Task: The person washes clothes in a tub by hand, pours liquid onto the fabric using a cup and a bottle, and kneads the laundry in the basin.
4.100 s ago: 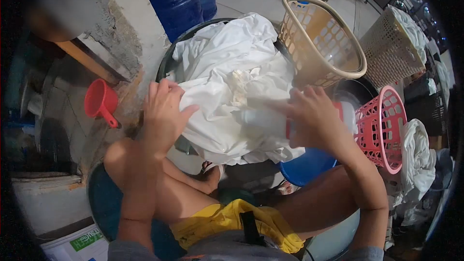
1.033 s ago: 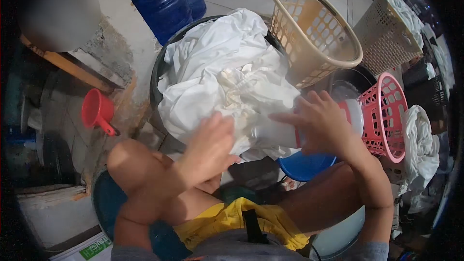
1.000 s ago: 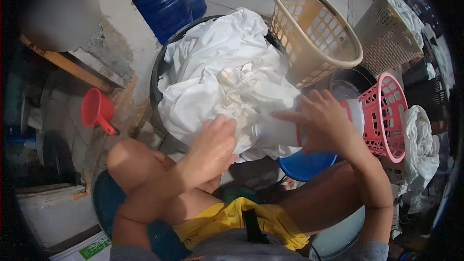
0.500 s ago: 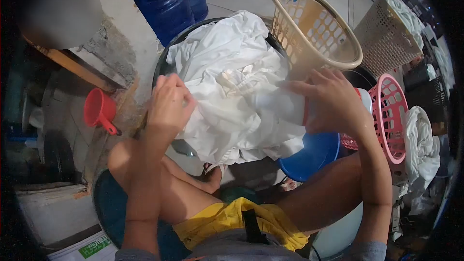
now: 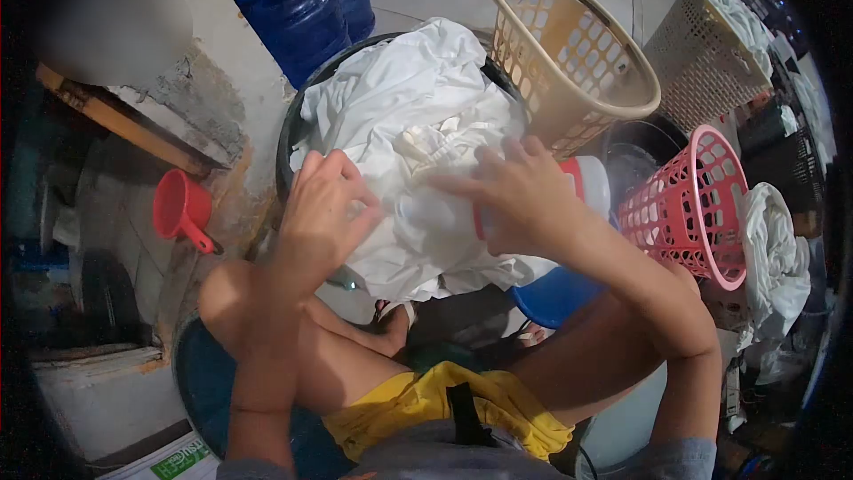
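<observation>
A heap of white cloth (image 5: pixel 400 80) fills a dark round tub (image 5: pixel 286 138) between my knees, with a cream-coloured bunched piece (image 5: pixel 435 144) on top. My right hand (image 5: pixel 524 200) is over a white plastic container with red bands (image 5: pixel 593 185), gripping it sideways above the cloth; the hand hides much of it, and its fingers are blurred. My left hand (image 5: pixel 327 213) is at the left side of the heap. Its fingers are bent, with a gap between thumb and forefinger, and no object shows in it.
Beige basket (image 5: pixel 577 58) stands behind the tub; a pink basket (image 5: pixel 689 209) and a blue basin (image 5: pixel 555 298) are to the right. A red dipper (image 5: pixel 182 206) lies at left. Blue water jugs (image 5: pixel 302 27) stand at the back, near a rough concrete post (image 5: pixel 213 44).
My right hand has moved left over the cloth, carrying the white container with it. My left hand has shifted slightly right and down. The view has turned a little.
</observation>
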The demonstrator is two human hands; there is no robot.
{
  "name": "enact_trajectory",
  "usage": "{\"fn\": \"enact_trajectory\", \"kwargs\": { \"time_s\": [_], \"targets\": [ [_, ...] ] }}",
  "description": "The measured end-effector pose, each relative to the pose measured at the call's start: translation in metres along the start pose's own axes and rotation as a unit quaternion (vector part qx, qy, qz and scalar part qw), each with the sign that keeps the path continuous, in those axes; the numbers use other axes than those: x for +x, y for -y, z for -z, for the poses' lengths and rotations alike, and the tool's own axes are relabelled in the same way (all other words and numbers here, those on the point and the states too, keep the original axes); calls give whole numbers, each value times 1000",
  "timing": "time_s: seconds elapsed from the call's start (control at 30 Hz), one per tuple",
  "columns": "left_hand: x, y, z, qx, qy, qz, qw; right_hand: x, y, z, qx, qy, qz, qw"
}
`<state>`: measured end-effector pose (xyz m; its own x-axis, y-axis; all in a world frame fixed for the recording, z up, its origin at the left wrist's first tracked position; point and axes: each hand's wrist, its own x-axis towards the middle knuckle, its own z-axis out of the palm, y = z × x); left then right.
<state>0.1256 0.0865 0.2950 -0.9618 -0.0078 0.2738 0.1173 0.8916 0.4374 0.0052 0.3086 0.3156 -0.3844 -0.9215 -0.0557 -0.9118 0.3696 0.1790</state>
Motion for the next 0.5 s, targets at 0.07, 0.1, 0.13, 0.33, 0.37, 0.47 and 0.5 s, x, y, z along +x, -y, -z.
{"fn": "enact_trajectory", "kwargs": {
  "time_s": [0.07, 0.1, 0.13, 0.33, 0.37, 0.47, 0.5],
  "targets": [
    [0, -5, 2, 3, -11, 12, 1000, -3, -9, 7, 8, 86, 19, 996],
    [0, -8, 1, 5, -16, 18, 1000, -6, -15, 10, 12, 129, 29, 991],
    [-1, -10, -1, 2, -25, 6, 1000, -12, -21, 13, 9, 137, 10, 990],
    [-6, -32, -22, -38, 8, -12, 999, -48, -66, 13, 65, 125, -44, 989],
    [-6, -38, -28, -42, 15, -27, 999, -51, -68, 19, 82, 119, -57, 988],
    [-6, -52, -42, -45, 48, -58, 996, -61, -71, 19, 111, 95, -57, 988],
    [-4, -55, -43, -24, 59, -51, 997, -65, -72, 18, 117, 86, -49, 988]
  ]
}}
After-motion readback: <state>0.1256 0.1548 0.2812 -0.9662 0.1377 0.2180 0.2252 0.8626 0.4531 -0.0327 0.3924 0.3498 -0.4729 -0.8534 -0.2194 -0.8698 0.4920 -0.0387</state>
